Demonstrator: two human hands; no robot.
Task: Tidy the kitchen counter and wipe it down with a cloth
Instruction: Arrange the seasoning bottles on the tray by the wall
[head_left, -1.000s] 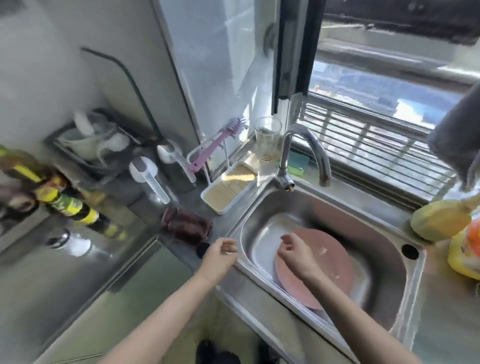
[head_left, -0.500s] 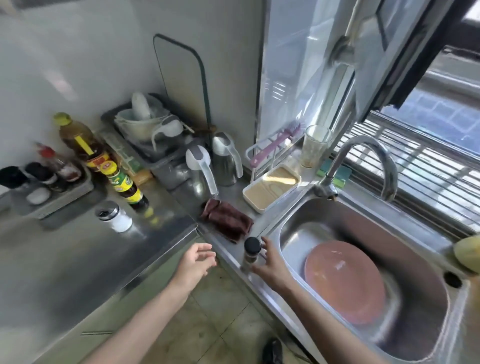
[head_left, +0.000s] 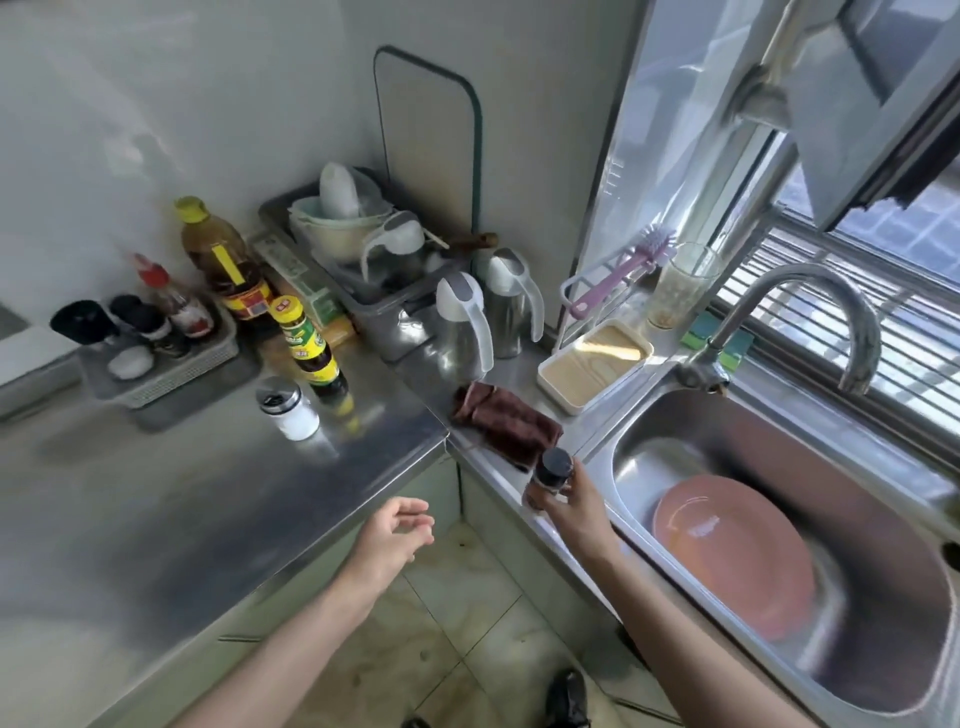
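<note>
My right hand (head_left: 579, 506) grips a small black-capped spice jar (head_left: 551, 472) at the counter's front edge, just left of the sink (head_left: 883, 525). A dark brown cloth (head_left: 506, 422) lies crumpled on the steel counter (head_left: 171, 519) right behind the jar. My left hand (head_left: 392, 538) hovers over the floor gap in front of the counter corner, fingers loosely curled, holding nothing. A pink plate (head_left: 737, 556) lies in the sink basin.
On the left counter stand a white-filled shaker (head_left: 291, 408), a yellow-capped sauce bottle (head_left: 306, 343), an oil bottle (head_left: 223, 260) and a grey tray of condiments (head_left: 171, 369). Behind are a dish rack (head_left: 363, 260), two steel jugs (head_left: 467, 332), a beige tray (head_left: 592, 364), a glass (head_left: 680, 286) and the tap (head_left: 810, 317).
My view swung left from the sink to the counter corner. My right hand left the plate and took hold of the small jar, lifting it slightly. My left hand drew back off the counter edge.
</note>
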